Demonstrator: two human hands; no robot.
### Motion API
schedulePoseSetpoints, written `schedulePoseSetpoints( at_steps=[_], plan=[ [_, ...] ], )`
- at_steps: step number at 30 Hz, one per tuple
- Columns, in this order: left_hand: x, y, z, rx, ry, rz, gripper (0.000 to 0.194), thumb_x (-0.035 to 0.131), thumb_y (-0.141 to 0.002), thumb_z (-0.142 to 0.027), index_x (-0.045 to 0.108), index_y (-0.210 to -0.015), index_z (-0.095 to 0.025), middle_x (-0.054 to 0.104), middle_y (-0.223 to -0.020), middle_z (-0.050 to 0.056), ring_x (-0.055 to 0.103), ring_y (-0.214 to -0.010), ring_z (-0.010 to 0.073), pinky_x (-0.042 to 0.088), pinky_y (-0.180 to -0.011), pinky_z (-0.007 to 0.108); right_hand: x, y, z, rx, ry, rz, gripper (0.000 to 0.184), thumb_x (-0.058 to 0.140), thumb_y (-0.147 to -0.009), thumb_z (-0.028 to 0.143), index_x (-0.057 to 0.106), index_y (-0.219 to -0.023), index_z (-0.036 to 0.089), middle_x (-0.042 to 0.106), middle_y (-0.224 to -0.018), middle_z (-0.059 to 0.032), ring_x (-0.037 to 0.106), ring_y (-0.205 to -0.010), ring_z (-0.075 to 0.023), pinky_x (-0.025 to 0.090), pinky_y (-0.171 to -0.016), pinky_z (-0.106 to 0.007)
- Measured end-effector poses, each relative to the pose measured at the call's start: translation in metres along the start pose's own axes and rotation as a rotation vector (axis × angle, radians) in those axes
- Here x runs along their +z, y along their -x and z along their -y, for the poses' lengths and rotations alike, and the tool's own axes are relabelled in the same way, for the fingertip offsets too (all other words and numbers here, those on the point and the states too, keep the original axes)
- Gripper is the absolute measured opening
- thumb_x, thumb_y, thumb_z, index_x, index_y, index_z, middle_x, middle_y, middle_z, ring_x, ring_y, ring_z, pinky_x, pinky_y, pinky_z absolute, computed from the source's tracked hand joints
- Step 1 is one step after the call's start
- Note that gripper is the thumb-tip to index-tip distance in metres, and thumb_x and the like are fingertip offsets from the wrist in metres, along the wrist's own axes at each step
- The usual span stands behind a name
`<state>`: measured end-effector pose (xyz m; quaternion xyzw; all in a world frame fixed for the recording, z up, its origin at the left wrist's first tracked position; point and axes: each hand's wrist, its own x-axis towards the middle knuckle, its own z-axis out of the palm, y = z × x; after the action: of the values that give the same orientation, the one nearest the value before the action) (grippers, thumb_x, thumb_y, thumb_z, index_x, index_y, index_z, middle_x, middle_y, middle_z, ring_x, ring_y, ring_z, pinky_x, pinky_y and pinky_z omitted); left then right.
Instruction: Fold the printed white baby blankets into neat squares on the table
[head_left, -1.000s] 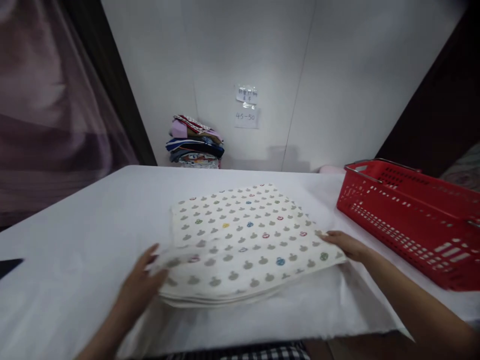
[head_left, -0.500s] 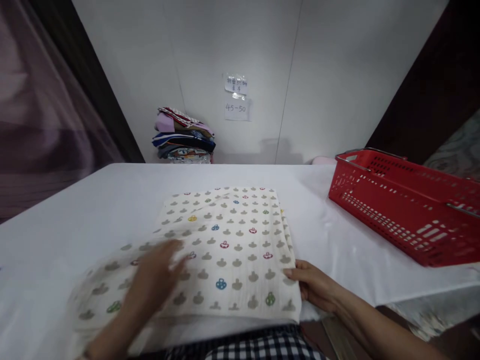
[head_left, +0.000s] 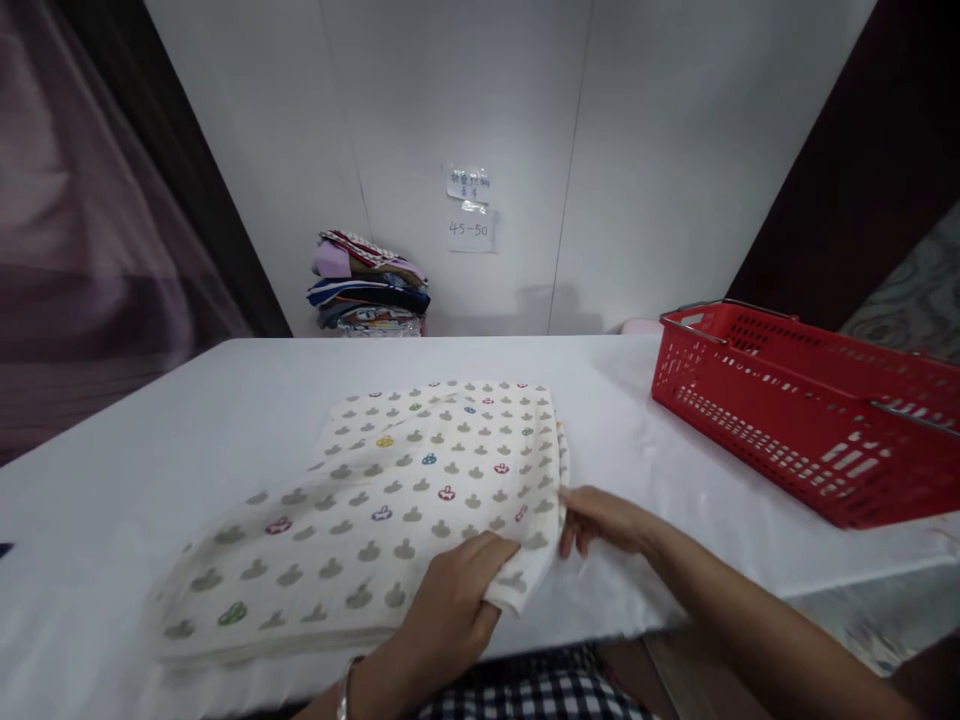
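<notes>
The printed cloth [head_left: 420, 470] lies spread in front of me on the white-covered counter [head_left: 247, 410], folded in several layers, its near side close to the front edge and its left part fanning out toward me. My left hand [head_left: 459, 590] is closed around the near right corner, thumb and fingers bunching it so that a small flap pokes out past my knuckles. My right hand [head_left: 600, 520] is at the right edge, its fingertips meeting the border and the other fingers curled beneath; I cannot tell whether they really pinch the fabric or only steady it. The red basket [head_left: 780, 420] stands well apart on the right. I judge the cloth to be light and very soft, thin in each layer, with no stiffness of its own: it creases where I gather it and droops at the loose flap. Nothing about it looks fragile, and the weave seems matt enough not to slip from a light pinch. The likelier trouble is the layers sliding over each other, so I would take hold at the corners and edges, with thumb above and fingers below all the layers, and keep the middle flat against the smooth cover.
</notes>
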<state>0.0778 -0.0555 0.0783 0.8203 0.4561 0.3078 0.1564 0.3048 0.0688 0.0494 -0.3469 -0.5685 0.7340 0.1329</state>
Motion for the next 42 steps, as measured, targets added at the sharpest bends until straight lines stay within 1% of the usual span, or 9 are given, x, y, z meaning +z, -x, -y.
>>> schedulePoseSetpoints(
  at_steps=[1,4,7,11,18,26,30,36,42],
  plan=[
    [-0.004,0.002,-0.001,0.018,-0.005,-0.009,0.037,0.043,-0.073,-0.009,0.054,-0.106,-0.021,0.065,-0.095,0.005,0.059,-0.085,0.0177,0.049,-0.071,0.029,-0.02,-0.007,0.003,0.002,0.067,-0.114,0.056,0.047,-0.081,0.062,0.066,-0.077,0.009,0.066,-0.071,-0.0103,0.061,-0.058,-0.0138,0.041,-0.045,-0.02],
    [-0.017,0.008,-0.006,0.05,-0.021,-0.043,0.034,0.041,-0.076,-0.012,0.054,-0.106,-0.021,0.065,-0.092,0.005,0.061,-0.081,0.017,0.05,-0.067,0.027,-0.077,-0.04,0.02,-0.056,0.202,-0.605,0.029,0.06,-0.079,0.042,0.063,-0.088,0.014,0.066,-0.085,-0.0078,0.059,-0.064,-0.0118,0.042,-0.049,-0.019],
    [-0.027,0.014,-0.009,0.06,-0.035,-0.062,0.033,0.04,-0.078,-0.016,0.055,-0.107,-0.023,0.066,-0.091,0.005,0.062,-0.079,0.0165,0.051,-0.066,0.025,-0.111,-0.078,0.042,-0.08,0.222,-0.762,0.036,0.059,-0.079,0.028,0.055,-0.113,0.018,0.063,-0.102,-0.0086,0.058,-0.075,-0.0122,0.045,-0.053,-0.019],
    [-0.036,0.022,-0.005,0.055,-0.043,-0.086,0.04,0.042,-0.079,-0.02,0.053,-0.116,-0.028,0.067,-0.095,0.003,0.064,-0.081,0.0174,0.052,-0.068,0.025,-0.124,-0.118,0.06,-0.049,0.246,-0.735,0.052,0.064,-0.07,0.017,0.052,-0.12,0.016,0.064,-0.091,-0.0067,0.056,-0.069,-0.0125,0.044,-0.052,-0.021],
    [-0.046,0.026,-0.001,0.003,-0.005,-0.085,0.043,0.042,-0.08,-0.018,0.052,-0.119,-0.03,0.068,-0.097,0.003,0.064,-0.083,0.0165,0.054,-0.069,0.025,-0.137,-0.15,0.066,-0.027,0.3,-0.705,0.047,0.064,-0.063,0.004,0.062,-0.109,0.013,0.057,-0.061,0.0023,0.045,-0.052,-0.008,0.038,-0.049,-0.02],
    [-0.073,0.036,0.017,-0.148,-0.07,-0.335,0.031,0.045,-0.083,-0.029,0.061,-0.109,-0.028,0.069,-0.099,0.002,0.066,-0.085,0.0186,0.055,-0.069,0.025,-0.14,-0.147,0.059,-0.062,0.221,-0.582,0.035,0.059,-0.065,0.01,0.064,-0.1,0.011,0.063,-0.068,-0.0019,0.05,-0.056,-0.0085,0.037,-0.048,-0.019],
    [-0.09,0.04,0.016,-0.209,-0.109,-0.373,0.029,0.046,-0.084,-0.033,0.063,-0.107,-0.029,0.07,-0.099,0.001,0.067,-0.085,0.0185,0.055,-0.07,0.024,-0.136,-0.141,0.058,-0.085,0.2,-0.54,0.03,0.06,-0.064,0.013,0.066,-0.093,0.012,0.065,-0.072,-0.0032,0.051,-0.056,-0.0081,0.036,-0.047,-0.017],
    [-0.103,0.042,0.013,-0.225,-0.099,-0.487,0.026,0.053,-0.081,-0.039,0.067,-0.1,-0.028,0.071,-0.096,0.0,0.067,-0.085,0.018,0.054,-0.073,0.021,-0.129,-0.147,0.06,-0.11,0.214,-0.658,0.025,0.057,-0.067,0.019,0.065,-0.091,0.018,0.061,-0.063,0.0022,0.05,-0.052,-0.0057,0.031,-0.043,-0.013],
    [-0.123,0.029,0.035,-0.374,0.033,-0.577,0.028,0.059,-0.074,-0.041,0.071,-0.094,-0.025,0.071,-0.1,0.002,0.066,-0.091,0.0227,0.054,-0.081,0.03,-0.116,-0.15,0.076,-0.114,0.222,-0.754,0.004,0.056,-0.063,0.012,0.059,-0.063,0.013,0.048,-0.041,0.0042,0.041,-0.038,-0.0061,0.027,-0.038,-0.017]
  ],
)
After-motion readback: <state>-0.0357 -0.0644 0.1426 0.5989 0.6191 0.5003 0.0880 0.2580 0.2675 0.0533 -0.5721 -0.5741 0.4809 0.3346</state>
